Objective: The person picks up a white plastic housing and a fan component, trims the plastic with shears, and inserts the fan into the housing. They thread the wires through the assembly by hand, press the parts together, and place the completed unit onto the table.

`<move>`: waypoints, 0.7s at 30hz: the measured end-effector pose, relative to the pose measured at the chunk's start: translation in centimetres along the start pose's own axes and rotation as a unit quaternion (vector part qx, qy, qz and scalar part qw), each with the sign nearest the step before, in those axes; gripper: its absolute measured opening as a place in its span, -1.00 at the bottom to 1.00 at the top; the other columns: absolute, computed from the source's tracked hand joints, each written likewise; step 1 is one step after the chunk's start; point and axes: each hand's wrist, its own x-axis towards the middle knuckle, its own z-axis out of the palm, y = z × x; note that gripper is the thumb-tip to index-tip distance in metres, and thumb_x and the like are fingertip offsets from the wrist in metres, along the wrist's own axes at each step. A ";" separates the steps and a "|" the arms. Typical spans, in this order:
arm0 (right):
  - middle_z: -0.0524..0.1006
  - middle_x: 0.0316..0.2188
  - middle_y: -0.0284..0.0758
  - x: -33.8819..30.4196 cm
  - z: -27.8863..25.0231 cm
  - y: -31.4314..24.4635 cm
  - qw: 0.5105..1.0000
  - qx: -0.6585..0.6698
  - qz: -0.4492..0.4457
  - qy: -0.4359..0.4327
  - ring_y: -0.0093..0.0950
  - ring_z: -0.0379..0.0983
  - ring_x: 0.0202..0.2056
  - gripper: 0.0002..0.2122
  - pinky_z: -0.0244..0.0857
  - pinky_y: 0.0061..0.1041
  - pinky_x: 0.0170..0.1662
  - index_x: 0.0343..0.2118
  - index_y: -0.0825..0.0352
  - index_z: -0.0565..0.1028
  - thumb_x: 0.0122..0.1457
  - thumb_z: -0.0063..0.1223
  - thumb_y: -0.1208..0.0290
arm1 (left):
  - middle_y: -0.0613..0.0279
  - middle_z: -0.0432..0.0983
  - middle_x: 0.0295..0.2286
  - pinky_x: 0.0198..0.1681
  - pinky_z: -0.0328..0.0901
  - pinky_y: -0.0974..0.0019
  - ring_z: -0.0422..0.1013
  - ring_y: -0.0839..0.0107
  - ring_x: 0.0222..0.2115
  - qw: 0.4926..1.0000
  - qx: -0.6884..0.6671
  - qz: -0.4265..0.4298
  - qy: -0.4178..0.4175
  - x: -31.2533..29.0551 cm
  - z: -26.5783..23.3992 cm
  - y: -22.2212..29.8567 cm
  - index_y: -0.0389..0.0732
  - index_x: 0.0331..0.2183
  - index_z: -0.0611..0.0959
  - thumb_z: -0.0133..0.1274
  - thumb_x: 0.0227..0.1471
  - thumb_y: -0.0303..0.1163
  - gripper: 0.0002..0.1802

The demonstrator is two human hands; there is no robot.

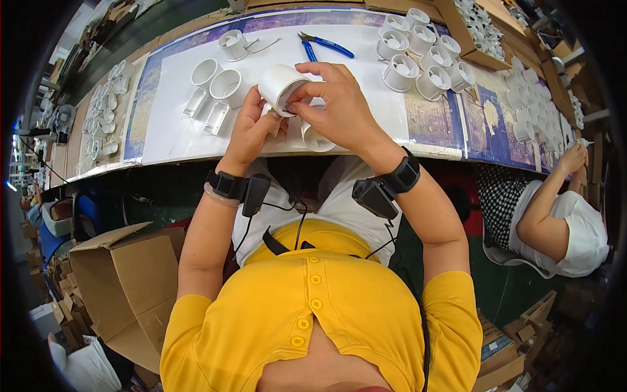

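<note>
Both of my hands hold a white cylindrical housing [275, 85] above the white work sheet. My left hand [251, 134] grips its lower left rim, fingers closed. My right hand [339, 108] has its thumb at the open end and its fingers over the top. A small tan piece shows by my left fingers; I cannot make out what it is. Below my right hand lies another white round part [316, 138], partly hidden. Left of my hands are two white cups [226, 86] with rectangular brackets [217, 119]. Farther back stands a white cylinder [232, 46] with thin wires.
Blue-handled cutters [330, 47] lie beyond my hands. Several white cylinders [400, 72] cluster at the right, near a cardboard box of small white parts [480, 32]. More white parts [104, 121] line the left. A co-worker [555, 215] sits at the right; an open carton [130, 281] stands lower left.
</note>
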 end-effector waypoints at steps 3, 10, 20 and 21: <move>0.45 -0.02 -0.34 0.0 0.1 -0.1 1.000 -0.014 -0.017 0.012 -0.25 0.27 0.01 -0.89 0.16 -0.32 0.08 -0.42 0.23 0.64 -0.06 0.22 0.41 | 0.21 0.38 -0.20 -0.39 0.31 0.43 0.37 0.52 -0.43 1.000 0.004 0.002 -0.002 0.1 -0.1 0.0 -0.23 0.05 0.28 -0.11 0.03 -0.56 -0.51; 0.43 0.02 -0.34 0.7 0.2 -0.2 0.998 -0.027 -0.053 0.011 -0.23 0.26 0.02 -0.90 0.14 -0.32 0.10 -0.43 0.24 0.63 -0.05 0.21 0.42 | 0.23 0.39 -0.24 -0.45 0.33 0.44 0.38 0.53 -0.48 1.000 -0.005 0.002 -0.017 0.1 0.0 -0.2 -0.22 0.04 0.30 -0.14 0.05 -0.54 -0.53; 0.37 0.09 -0.35 0.5 0.4 0.3 0.998 0.012 -0.061 -0.015 -0.23 0.17 0.11 -0.91 0.08 -0.31 0.15 -0.40 0.23 0.63 0.00 0.20 0.43 | 0.24 0.40 -0.29 -0.46 0.35 0.43 0.39 0.53 -0.50 0.999 -0.001 -0.029 -0.015 0.2 0.0 0.5 -0.24 0.02 0.33 -0.13 0.04 -0.51 -0.56; 0.37 0.09 -0.35 0.5 0.4 0.2 0.998 0.010 -0.065 -0.016 -0.23 0.16 0.12 -0.91 0.08 -0.30 0.15 -0.40 0.23 0.63 0.00 0.20 0.43 | 0.24 0.41 -0.29 -0.46 0.35 0.43 0.39 0.53 -0.50 0.999 -0.007 -0.037 -0.017 0.2 0.0 0.6 -0.24 0.02 0.33 -0.13 0.04 -0.50 -0.55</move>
